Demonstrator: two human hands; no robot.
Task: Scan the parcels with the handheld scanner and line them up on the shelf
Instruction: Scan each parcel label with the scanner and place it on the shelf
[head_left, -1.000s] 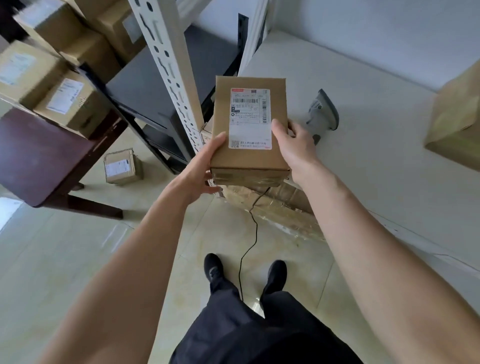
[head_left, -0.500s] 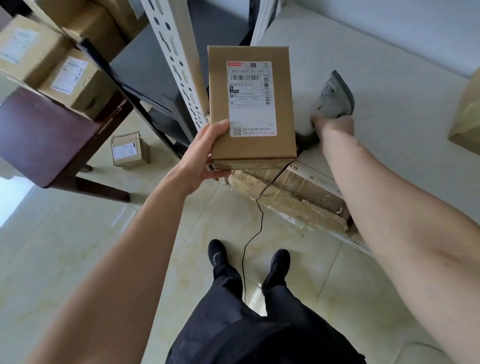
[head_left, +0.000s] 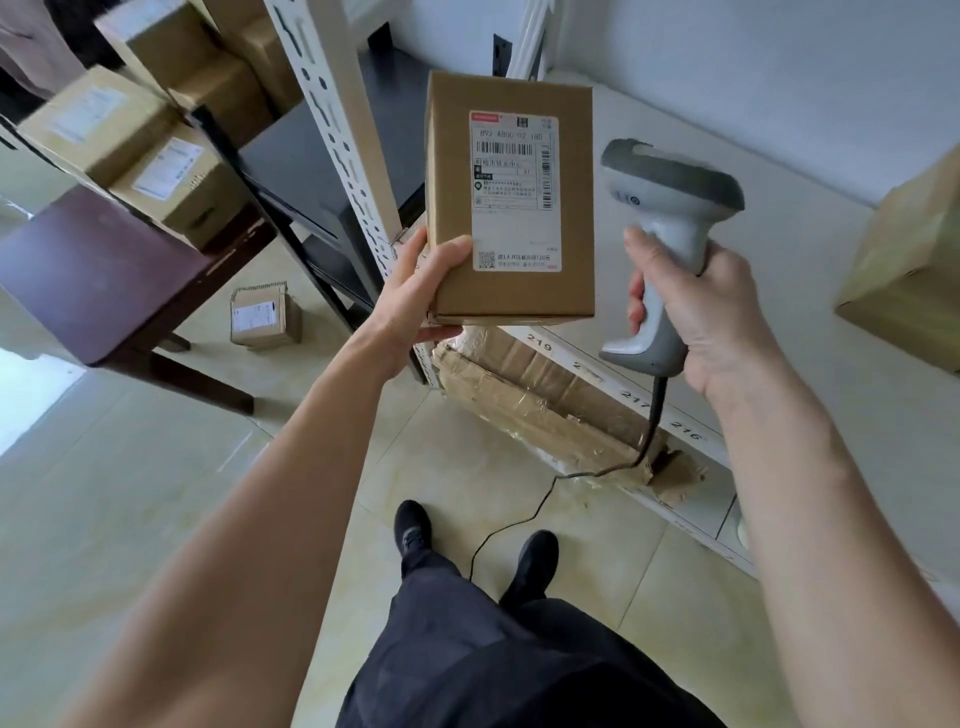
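Stacked boxes (head_left: 150, 150): several brown cardboard parcels with white labels sit piled in the upper left of the frame, slightly blurred.
Dark table (head_left: 104, 280): a dark reddish-brown wooden surface juts in at the left, below those boxes.
Small box (head_left: 265, 322): one little labelled carton rests on the pale tiled floor, left of centre, near the table leg.
Shelf upright (head_left: 332, 119): a white perforated metal post slants down through the upper middle, with dark shelf boards behind it.
Left hand (head_left: 415, 291): at centre, it grips the lower left corner of the parcel, thumb on the front face, fingers underneath.
Parcel (head_left: 511, 202): a brown cardboard box held upright in the air at upper centre, its white shipping label with barcodes facing the camera.
Taped carton (head_left: 545, 410): a large box wrapped in clear tape lies under the shelf edge, just below the parcel.
Scanner (head_left: 665, 228): a grey handheld unit, right of the parcel and close beside it without touching, head up, black cable trailing down to the floor.
Right hand (head_left: 711, 312): fingers curled round the scanner's handle.
White shelf (head_left: 810, 291): a pale surface fills the right side; numbers mark its front edge.
Box at right (head_left: 909, 270): a brown parcel sits on the shelf at the right edge of the frame.
Person: dark trousers and black shoes at bottom centre.
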